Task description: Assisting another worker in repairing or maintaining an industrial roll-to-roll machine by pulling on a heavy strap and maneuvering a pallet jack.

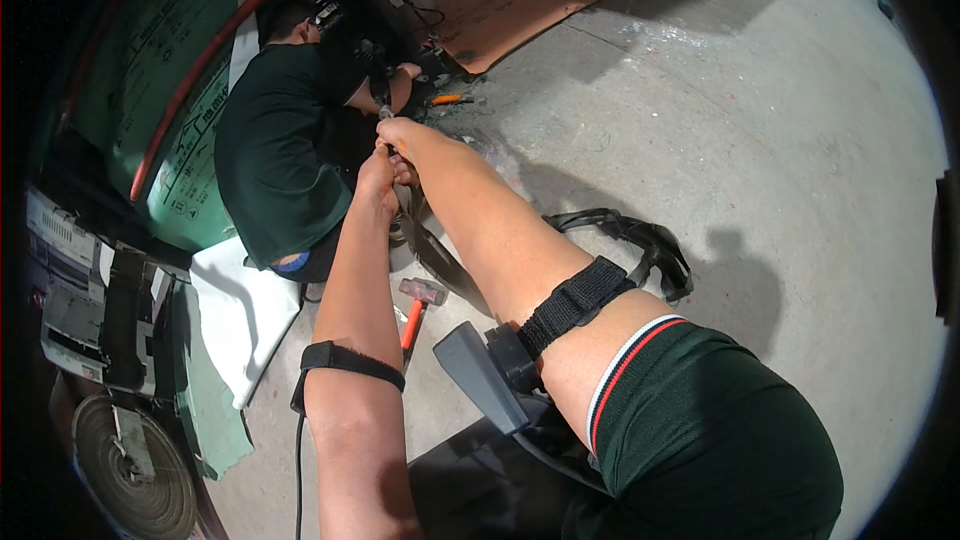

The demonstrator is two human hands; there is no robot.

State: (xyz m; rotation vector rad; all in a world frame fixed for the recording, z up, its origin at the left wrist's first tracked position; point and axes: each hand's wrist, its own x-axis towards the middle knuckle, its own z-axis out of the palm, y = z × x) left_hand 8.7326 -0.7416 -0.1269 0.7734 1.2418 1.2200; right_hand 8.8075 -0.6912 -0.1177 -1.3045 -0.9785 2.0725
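Both my arms reach forward, and my hands meet close together in front of a crouching co-worker. My left hand (378, 182) is closed around the upper part of a grey-brown strap (432, 252). Just above it and slightly farther away, my right hand (397, 138) is also closed, seemingly on the same strap. From my hands the strap hangs toward the floor and passes behind my right forearm. A small metal piece (385, 113) shows just beyond my right hand; whether I touch it cannot be made out.
The co-worker (275, 140) in dark green crouches at the left. A red-handled hammer (412, 322) lies on the concrete below my hands. An orange-handled tool (447, 99) and a cardboard sheet (505, 10) lie farther off. Black crumpled straps (640, 240) are at right, a coiled roll (130, 465) at lower left.
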